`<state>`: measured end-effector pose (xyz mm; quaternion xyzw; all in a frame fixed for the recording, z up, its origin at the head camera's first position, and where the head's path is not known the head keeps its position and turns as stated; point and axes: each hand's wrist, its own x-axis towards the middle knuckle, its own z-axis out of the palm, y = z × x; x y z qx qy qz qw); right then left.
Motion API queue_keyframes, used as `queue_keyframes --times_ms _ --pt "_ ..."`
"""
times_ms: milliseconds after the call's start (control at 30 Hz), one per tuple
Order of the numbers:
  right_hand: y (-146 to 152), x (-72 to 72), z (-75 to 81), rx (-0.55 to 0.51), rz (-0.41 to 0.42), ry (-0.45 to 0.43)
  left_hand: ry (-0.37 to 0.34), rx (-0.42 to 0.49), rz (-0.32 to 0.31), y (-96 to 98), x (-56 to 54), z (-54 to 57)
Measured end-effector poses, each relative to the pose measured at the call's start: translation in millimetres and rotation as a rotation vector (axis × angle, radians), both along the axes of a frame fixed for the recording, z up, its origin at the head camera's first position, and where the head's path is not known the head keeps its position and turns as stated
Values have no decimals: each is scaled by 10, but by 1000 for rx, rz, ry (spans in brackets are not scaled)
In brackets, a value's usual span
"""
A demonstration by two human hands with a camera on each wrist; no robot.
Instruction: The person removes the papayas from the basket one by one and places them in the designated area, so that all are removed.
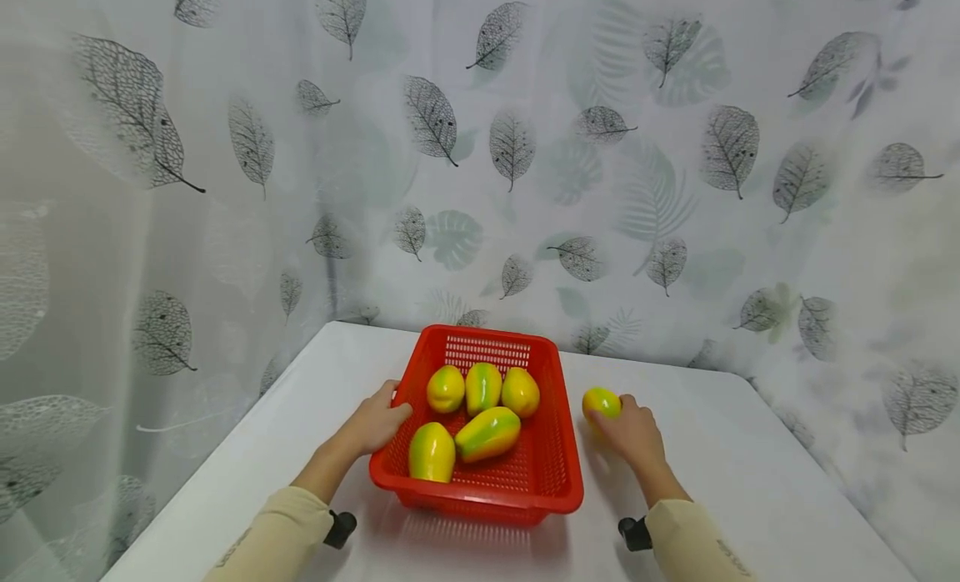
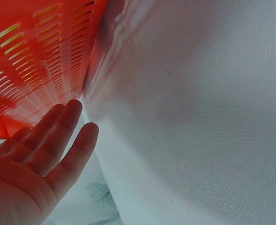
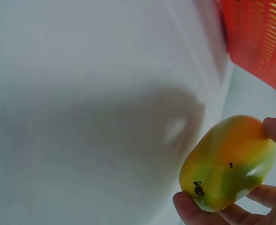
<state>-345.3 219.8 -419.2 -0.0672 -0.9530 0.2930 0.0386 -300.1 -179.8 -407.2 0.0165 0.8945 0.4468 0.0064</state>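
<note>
In the head view, a red plastic basket (image 1: 480, 509) stands on the table with several yellow-green mangoes (image 1: 488, 433) inside. My left hand (image 1: 375, 419) is at its left rim, the thumb side lying over the edge. In the left wrist view, the fingers (image 2: 72, 154) stretch out nearly straight beside the slotted basket wall (image 2: 39, 51); the thumb is hidden there. To the right of the basket, my right hand (image 1: 633, 432) holds another mango (image 1: 602, 403). The right wrist view shows this mango (image 3: 229, 164) pinched between thumb and fingertips, above a shadow on the white surface.
The white table (image 1: 712, 449) reaches out on both sides of the basket. Behind and to the left hangs a pale curtain (image 1: 465, 173) printed with leaves. Dark wrist cameras (image 1: 341, 529) sit below both hands.
</note>
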Motion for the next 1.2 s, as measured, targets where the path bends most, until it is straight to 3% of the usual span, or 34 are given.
queue_keyframes --times_ms 200,467,700,967,1200 --pt "-37 -45 -105 14 -28 -71 -11 2 2 -3 4 16" --pt "-28 -66 -103 39 -23 -92 -13 6 -1 4 -2 12" --pt "-108 -56 -34 70 -66 -98 -13 3 4 1 7 13" --pt "-292 -23 212 177 -66 55 -7 -4 -1 -5 -22 -18" --pt "-606 62 487 231 61 244 -28 20 -12 -10 -16 -2"
